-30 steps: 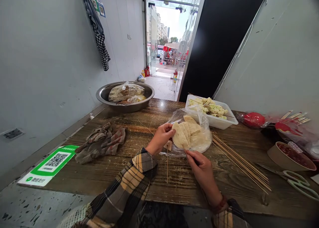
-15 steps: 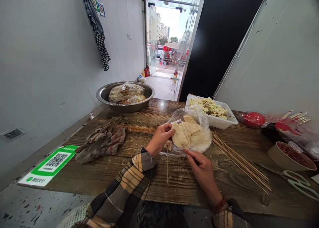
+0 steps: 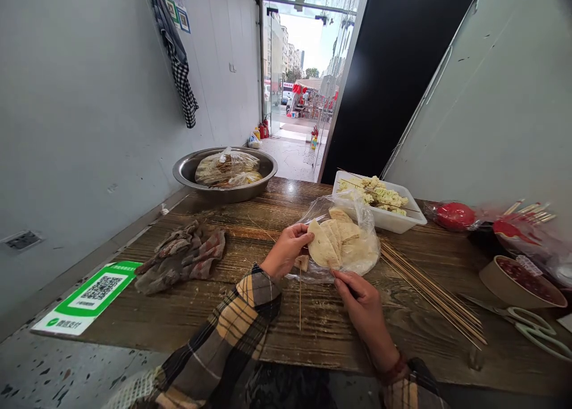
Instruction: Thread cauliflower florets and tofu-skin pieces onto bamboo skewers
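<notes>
A clear plastic bag (image 3: pixel 355 209) lies open at the middle of the wooden table (image 3: pixel 250 313), holding a stack of pale flat tofu-skin sheets (image 3: pixel 353 251). My left hand (image 3: pixel 286 251) pinches the left edge of the front sheet (image 3: pixel 322 248), fingers closed on it. One thin bamboo skewer (image 3: pixel 300 298) runs from under that hand toward me, with a small folded piece (image 3: pixel 302 262) at its top. My right hand (image 3: pixel 363 301) rests just below the stack, fingers curled, its fingertips at the bottom edge of the front sheet.
A steel basin (image 3: pixel 224 169) with bagged food sits far left. A white tray (image 3: pixel 379 203) of skewered food stands behind the bag. Loose skewers (image 3: pixel 431 293) lie right, then scissors (image 3: pixel 531 325), a brown bowl (image 3: pixel 521 281) and red bags (image 3: pixel 456 215). A crumpled cloth (image 3: pixel 183 257) and QR sign (image 3: pixel 87 296) lie left.
</notes>
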`<action>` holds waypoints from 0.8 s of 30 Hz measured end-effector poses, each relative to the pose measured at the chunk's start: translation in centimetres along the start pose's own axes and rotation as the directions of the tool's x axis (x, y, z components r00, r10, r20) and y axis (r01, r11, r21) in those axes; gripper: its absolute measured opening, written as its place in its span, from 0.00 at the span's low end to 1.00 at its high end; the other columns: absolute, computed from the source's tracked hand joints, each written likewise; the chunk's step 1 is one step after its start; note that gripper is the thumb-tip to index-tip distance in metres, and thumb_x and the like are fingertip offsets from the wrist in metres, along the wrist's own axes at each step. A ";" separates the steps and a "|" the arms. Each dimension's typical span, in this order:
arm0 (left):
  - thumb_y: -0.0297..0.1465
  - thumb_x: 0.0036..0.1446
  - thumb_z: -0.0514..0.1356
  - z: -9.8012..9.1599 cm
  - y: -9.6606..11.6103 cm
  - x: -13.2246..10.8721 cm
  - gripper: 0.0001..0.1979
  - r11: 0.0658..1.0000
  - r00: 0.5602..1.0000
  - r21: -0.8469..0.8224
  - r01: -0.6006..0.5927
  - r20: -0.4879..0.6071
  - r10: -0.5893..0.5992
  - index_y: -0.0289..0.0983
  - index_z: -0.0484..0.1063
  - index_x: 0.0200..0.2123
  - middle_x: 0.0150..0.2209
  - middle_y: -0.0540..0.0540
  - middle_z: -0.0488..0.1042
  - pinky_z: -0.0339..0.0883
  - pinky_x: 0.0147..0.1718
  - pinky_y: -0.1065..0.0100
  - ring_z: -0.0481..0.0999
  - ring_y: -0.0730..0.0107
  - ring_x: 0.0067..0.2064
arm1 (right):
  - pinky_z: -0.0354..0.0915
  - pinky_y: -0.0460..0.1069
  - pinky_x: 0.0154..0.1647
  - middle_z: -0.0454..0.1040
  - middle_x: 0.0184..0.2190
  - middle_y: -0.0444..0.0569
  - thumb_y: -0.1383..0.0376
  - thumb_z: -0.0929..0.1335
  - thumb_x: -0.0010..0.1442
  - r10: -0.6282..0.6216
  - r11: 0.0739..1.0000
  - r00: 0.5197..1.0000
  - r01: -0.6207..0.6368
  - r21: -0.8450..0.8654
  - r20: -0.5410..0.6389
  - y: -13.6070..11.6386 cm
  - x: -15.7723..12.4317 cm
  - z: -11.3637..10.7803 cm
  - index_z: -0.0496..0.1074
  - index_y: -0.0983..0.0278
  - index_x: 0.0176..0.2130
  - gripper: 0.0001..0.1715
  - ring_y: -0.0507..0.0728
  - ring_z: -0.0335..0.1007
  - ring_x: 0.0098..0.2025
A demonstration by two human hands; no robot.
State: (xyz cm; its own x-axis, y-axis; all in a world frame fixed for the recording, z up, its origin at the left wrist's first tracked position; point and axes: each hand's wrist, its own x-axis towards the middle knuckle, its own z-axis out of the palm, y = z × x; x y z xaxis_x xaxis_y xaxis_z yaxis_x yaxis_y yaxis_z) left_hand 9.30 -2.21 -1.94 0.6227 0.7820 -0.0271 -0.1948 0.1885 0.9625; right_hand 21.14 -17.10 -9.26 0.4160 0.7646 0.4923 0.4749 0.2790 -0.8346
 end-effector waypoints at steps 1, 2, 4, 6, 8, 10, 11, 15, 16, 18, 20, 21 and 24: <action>0.35 0.41 0.68 0.0 0.0 0.0 0.15 1.000 1.000 0.011 -0.007 0.000 0.007 0.34 0.69 0.29 0.24 0.50 0.72 0.65 0.23 0.73 0.69 0.76 0.23 | 0.72 0.52 0.41 0.80 0.37 0.49 0.62 0.67 0.60 0.004 1.000 1.000 -0.004 -0.001 0.000 0.0 0.0 0.0 0.79 0.58 0.42 0.12 0.58 0.76 0.40; 0.35 0.41 0.68 0.1 0.0 0.0 0.14 1.000 1.000 0.026 -0.017 -0.001 0.017 0.34 0.69 0.29 0.25 0.50 0.72 0.65 0.23 0.73 0.69 0.76 0.23 | 0.72 0.52 0.41 0.80 0.37 0.49 0.63 0.67 0.60 0.009 1.000 1.000 -0.009 -0.002 -0.003 0.1 0.0 0.0 0.79 0.59 0.41 0.12 0.58 0.76 0.40; 0.34 0.42 0.67 0.1 0.0 0.1 0.13 0.997 0.999 0.065 -0.045 0.000 0.045 0.34 0.69 0.29 0.25 0.50 0.72 0.64 0.22 0.74 0.69 0.76 0.24 | 0.72 0.52 0.42 0.80 0.37 0.49 0.63 0.67 0.60 0.018 1.000 1.000 -0.018 -0.002 -0.008 0.1 0.0 0.1 0.79 0.59 0.41 0.12 0.57 0.76 0.40; 0.34 0.43 0.66 0.1 -0.1 0.1 0.13 0.991 0.998 0.110 -0.069 0.001 0.070 0.34 0.69 0.30 0.25 0.50 0.72 0.63 0.22 0.74 0.68 0.76 0.24 | 0.71 0.52 0.42 0.80 0.37 0.49 0.63 0.67 0.60 0.023 1.000 1.000 -0.023 0.000 -0.010 0.1 0.0 0.1 0.79 0.59 0.41 0.12 0.57 0.76 0.40; 0.34 0.44 0.65 0.1 -0.1 0.1 0.12 0.986 0.996 0.144 -0.085 0.003 0.086 0.34 0.68 0.30 0.26 0.50 0.71 0.63 0.22 0.74 0.68 0.76 0.25 | 0.71 0.52 0.42 0.80 0.37 0.49 0.63 0.67 0.60 0.024 1.000 1.000 -0.024 -0.001 -0.010 0.2 0.0 0.1 0.79 0.59 0.42 0.12 0.57 0.76 0.40; 0.34 0.45 0.65 0.1 -0.1 0.1 0.12 0.982 0.996 0.163 -0.093 0.005 0.093 0.34 0.68 0.30 0.26 0.50 0.71 0.63 0.23 0.74 0.67 0.76 0.25 | 0.71 0.52 0.42 0.80 0.37 0.49 0.63 0.67 0.60 0.027 1.000 1.000 -0.027 -0.006 -0.006 0.3 0.0 0.1 0.79 0.59 0.42 0.12 0.57 0.76 0.39; 0.34 0.45 0.65 0.1 -0.1 0.1 0.12 0.981 0.996 0.167 -0.094 0.006 0.095 0.34 0.68 0.30 0.26 0.50 0.71 0.63 0.23 0.74 0.67 0.76 0.25 | 0.71 0.52 0.42 0.80 0.37 0.49 0.63 0.67 0.60 0.030 0.999 1.000 -0.030 -0.010 -0.004 0.3 0.0 0.1 0.79 0.59 0.42 0.12 0.57 0.76 0.39; 0.35 0.45 0.64 0.2 0.0 0.1 0.12 0.976 0.994 0.188 -0.108 0.015 0.107 0.34 0.68 0.30 0.26 0.50 0.70 0.62 0.24 0.74 0.67 0.76 0.26 | 0.71 0.52 0.42 0.80 0.37 0.49 0.62 0.67 0.60 0.048 0.999 0.999 -0.048 -0.014 -0.003 0.5 -0.1 0.2 0.79 0.59 0.42 0.12 0.57 0.76 0.40; 0.36 0.45 0.64 0.2 -0.1 0.1 0.12 0.973 0.993 0.200 -0.117 0.020 0.116 0.34 0.68 0.30 0.26 0.50 0.69 0.62 0.24 0.74 0.66 0.76 0.26 | 0.71 0.52 0.42 0.80 0.38 0.49 0.62 0.67 0.60 0.051 0.999 0.999 -0.051 -0.012 -0.004 0.5 -0.1 0.2 0.79 0.59 0.41 0.12 0.57 0.76 0.40; 0.36 0.46 0.64 0.1 -0.1 0.2 0.12 0.960 0.989 0.239 -0.145 0.030 0.142 0.34 0.68 0.30 0.26 0.51 0.69 0.62 0.25 0.73 0.66 0.76 0.26 | 0.71 0.52 0.42 0.80 0.39 0.50 0.62 0.67 0.60 0.060 0.998 0.998 -0.060 -0.007 -0.008 0.6 0.0 0.2 0.79 0.60 0.41 0.12 0.58 0.76 0.40; 0.35 0.47 0.62 0.0 -0.3 0.3 0.11 0.937 0.983 0.298 -0.184 0.042 0.180 0.34 0.68 0.31 0.26 0.51 0.68 0.61 0.25 0.73 0.65 0.75 0.27 | 0.70 0.53 0.42 0.80 0.38 0.50 0.61 0.67 0.60 0.075 0.997 0.997 -0.075 -0.006 -0.007 0.6 0.0 0.3 0.79 0.60 0.41 0.12 0.58 0.76 0.40; 0.35 0.48 0.62 0.0 -0.3 0.4 0.10 0.921 0.979 0.330 -0.205 0.048 0.200 0.34 0.68 0.31 0.26 0.51 0.68 0.60 0.26 0.73 0.65 0.75 0.27 | 0.70 0.52 0.42 0.80 0.38 0.50 0.61 0.67 0.60 0.082 0.997 0.997 -0.083 -0.006 -0.006 0.6 0.1 0.3 0.79 0.60 0.41 0.13 0.58 0.75 0.40; 0.33 0.49 0.61 -0.2 -0.4 0.6 0.08 0.872 0.966 0.418 -0.255 0.072 0.249 0.34 0.68 0.30 0.26 0.51 0.67 0.60 0.27 0.73 0.64 0.75 0.28 | 0.70 0.52 0.42 0.80 0.37 0.50 0.61 0.67 0.60 0.099 0.995 0.995 -0.099 -0.013 -0.001 0.7 0.2 0.3 0.79 0.61 0.40 0.13 0.58 0.75 0.39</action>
State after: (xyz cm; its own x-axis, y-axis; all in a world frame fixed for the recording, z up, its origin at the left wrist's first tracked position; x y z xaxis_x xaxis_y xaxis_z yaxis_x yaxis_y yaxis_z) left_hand 9.57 -1.73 -2.42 0.6077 0.7594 0.2324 -0.0123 -0.2837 0.9588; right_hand 21.28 -16.59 -9.80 0.4620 0.7879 0.4072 0.4411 0.1942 -0.8762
